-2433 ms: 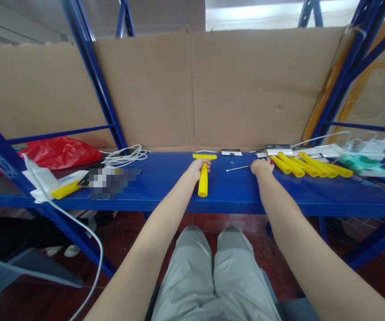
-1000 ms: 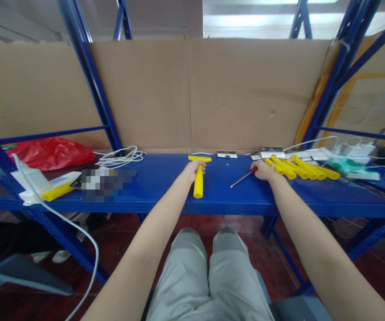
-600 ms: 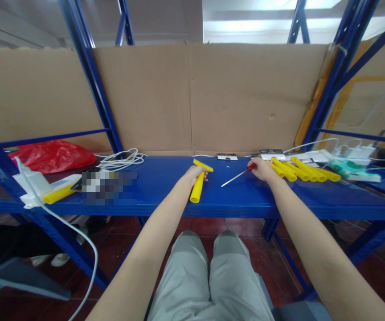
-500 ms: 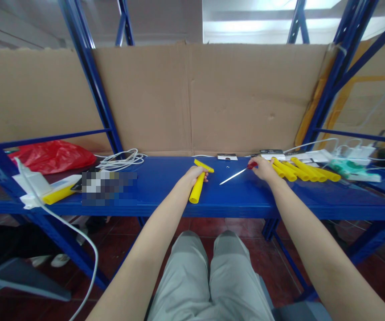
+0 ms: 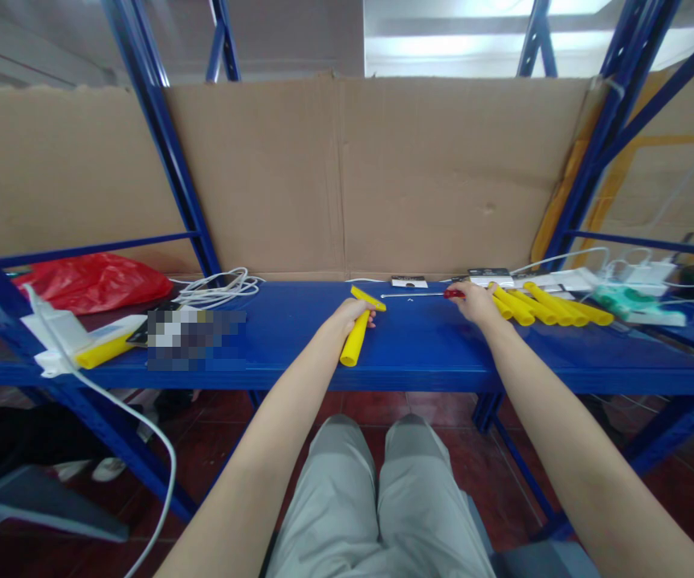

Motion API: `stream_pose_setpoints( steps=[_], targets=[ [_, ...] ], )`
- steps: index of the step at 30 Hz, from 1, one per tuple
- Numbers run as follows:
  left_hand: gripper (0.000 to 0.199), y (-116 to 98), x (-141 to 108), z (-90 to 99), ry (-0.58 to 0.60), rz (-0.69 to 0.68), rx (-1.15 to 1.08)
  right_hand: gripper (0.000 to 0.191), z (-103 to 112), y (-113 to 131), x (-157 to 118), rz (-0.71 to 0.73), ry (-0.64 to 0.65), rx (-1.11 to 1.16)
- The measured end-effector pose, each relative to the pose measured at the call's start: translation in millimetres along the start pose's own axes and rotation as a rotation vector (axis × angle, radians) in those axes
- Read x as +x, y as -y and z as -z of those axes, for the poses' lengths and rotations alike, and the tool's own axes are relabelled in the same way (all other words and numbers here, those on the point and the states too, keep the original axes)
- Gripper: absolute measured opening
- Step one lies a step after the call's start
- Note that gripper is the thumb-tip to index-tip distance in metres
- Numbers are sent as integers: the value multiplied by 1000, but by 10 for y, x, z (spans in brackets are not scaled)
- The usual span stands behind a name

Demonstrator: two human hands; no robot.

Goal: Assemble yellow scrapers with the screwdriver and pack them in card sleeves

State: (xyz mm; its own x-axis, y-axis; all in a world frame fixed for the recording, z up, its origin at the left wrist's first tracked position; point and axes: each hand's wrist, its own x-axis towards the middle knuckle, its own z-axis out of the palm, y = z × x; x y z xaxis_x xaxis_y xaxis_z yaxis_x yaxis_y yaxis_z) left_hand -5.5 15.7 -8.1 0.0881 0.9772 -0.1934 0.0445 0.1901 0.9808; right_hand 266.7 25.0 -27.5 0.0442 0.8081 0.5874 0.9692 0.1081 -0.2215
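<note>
My left hand (image 5: 355, 311) is wrapped round a yellow T-shaped tool (image 5: 354, 343), its crosspiece above the fingers and its tubular handle pointing toward me. On the right, my right hand (image 5: 471, 299) holds the red handle of a screwdriver (image 5: 410, 295). The metal shaft lies nearly level and points left, toward the yellow crosspiece without touching it. A tiny light-coloured piece (image 5: 410, 300) is just below the shaft. Several yellow tubes (image 5: 543, 305) lie side by side, right beside my right hand.
Cardboard (image 5: 263, 177) stands behind the blue table (image 5: 299, 371). At the left are a red plastic bag (image 5: 103, 281), coiled white cable (image 5: 226, 287) and a white power strip (image 5: 63, 337). Green-and-white packaging (image 5: 630, 305) and chargers sit at the right. A small black-and-white card (image 5: 409, 282) lies at the back.
The screwdriver's shaft has swung from pointing down toward the front left to lying almost level, pointing left. My left hand and the yellow tool have barely moved.
</note>
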Motion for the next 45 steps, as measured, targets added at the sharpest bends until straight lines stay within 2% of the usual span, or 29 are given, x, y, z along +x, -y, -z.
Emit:
stream_pose_setpoints(
  steps=[19,36,45],
  targets=[
    [12,20,2,2,15,-25,-8,26,22,48,-32,-1,61,-35],
    [11,-3,-55,-10,18,-31,10,27,33,68,-57,-78,239,-78],
    [12,-4,-47,-9,10,-28,24,28,46,61,-45,-113,239,-91]
  ],
)
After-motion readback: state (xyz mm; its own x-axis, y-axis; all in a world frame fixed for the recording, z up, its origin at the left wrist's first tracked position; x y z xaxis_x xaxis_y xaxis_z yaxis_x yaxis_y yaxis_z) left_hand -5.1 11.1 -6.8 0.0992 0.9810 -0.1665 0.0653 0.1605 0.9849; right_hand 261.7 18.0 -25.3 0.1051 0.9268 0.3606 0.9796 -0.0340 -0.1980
